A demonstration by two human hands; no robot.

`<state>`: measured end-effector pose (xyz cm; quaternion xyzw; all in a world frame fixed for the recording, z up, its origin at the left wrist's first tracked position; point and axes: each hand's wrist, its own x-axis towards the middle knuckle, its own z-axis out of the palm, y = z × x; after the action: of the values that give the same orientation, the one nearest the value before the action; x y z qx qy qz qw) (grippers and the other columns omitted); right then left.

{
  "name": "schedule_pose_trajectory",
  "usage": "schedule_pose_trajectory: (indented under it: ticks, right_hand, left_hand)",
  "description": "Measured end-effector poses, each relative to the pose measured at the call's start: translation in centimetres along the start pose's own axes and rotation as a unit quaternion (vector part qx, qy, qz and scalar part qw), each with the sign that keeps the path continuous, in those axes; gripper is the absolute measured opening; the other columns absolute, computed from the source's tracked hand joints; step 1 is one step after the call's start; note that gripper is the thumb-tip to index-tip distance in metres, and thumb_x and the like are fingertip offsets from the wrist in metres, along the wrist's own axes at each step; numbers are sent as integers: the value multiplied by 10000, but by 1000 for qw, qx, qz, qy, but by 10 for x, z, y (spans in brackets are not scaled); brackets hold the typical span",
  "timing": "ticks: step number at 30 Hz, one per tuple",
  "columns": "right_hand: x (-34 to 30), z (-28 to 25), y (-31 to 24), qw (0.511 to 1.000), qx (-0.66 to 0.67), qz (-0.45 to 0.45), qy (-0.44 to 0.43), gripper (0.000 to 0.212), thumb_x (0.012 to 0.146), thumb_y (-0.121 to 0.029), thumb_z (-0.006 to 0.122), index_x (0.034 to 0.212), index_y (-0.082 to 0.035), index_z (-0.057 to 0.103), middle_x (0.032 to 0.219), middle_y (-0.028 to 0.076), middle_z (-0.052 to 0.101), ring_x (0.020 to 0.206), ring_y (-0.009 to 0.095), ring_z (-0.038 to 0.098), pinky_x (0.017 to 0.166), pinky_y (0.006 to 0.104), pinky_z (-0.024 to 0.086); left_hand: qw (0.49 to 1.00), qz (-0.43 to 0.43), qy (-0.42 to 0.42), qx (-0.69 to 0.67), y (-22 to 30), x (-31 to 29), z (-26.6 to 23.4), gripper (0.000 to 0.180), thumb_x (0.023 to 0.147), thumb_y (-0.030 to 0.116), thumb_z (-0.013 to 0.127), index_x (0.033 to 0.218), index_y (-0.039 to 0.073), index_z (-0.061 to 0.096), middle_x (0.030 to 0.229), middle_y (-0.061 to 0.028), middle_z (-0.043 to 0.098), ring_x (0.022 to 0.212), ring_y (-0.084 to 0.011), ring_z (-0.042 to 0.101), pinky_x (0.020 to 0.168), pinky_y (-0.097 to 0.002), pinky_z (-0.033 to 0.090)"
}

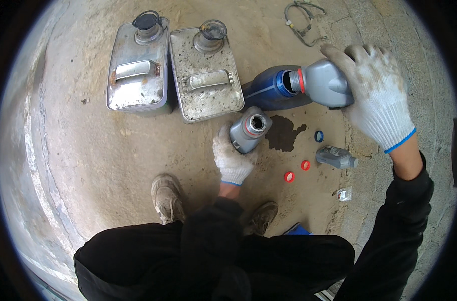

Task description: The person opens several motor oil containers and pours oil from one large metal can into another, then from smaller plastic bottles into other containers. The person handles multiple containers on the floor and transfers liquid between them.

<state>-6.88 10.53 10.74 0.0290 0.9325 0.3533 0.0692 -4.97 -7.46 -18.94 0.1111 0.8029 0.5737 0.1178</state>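
Observation:
My right hand (379, 85), in a white knit glove with a blue cuff, is closed around a grey plastic bottle (329, 84). The bottle is tipped sideways, its red-ringed neck at the mouth of a dark blue jug (271, 88). Any liquid passing between them is too small to tell. In my left hand (232, 159), gloved alike, is a second grey bottle (247, 135). It has a red ring at the neck, its uncapped mouth faces up, and it stands just in front of the jug. The fingers wrap its left side.
Two metal cans (138, 90) with top handles stand at the far left. A dark liquid stain (284, 133) lies beside the jug. To its right are a blue cap (319, 136), two red caps (289, 176) and a small grey bottle (336, 157) on its side. A cable (299, 30) lies beyond.

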Motion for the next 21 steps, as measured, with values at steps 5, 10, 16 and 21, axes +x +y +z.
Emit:
schedule_pose_trajectory:
  ticks: [5,10,16,21]
  right_hand:
    - [-22,18,3,993,75,86,-33,889,593,-217,882,1419,-229,553,1178,112,625,1149,329,599,1052,475,474]
    - [-35,34,-1,976,165,140,-23,876,588,-266,866,1403,-167,563,1187,152,650,1156,356,619,1063,494,473]
    - [-59,57,-7,956,236,168,50,879,593,-326,888,1376,-81,571,1177,197,669,1120,386,655,1026,481,507]
    - [-111,83,-11,899,343,266,57,958,588,-337,910,1395,0,519,1230,246,662,1111,387,671,987,456,534]
  left_hand:
    - [1000,10,-6,18,-5,1,-1,914,595,167,923,1380,-53,509,1265,-223,616,1169,-362,622,1021,-433,500]
    - [999,22,-26,39,-8,3,-5,919,594,144,924,1386,-51,501,1267,-218,626,1153,-338,640,1024,-432,507]
    - [996,11,-84,-35,-18,14,-9,952,577,171,944,1383,-47,488,1300,-227,604,1214,-362,598,1069,-431,471]
    - [996,19,-80,-29,-9,19,-13,856,577,140,930,1325,-23,548,1209,-182,668,1104,-304,667,989,-402,531]
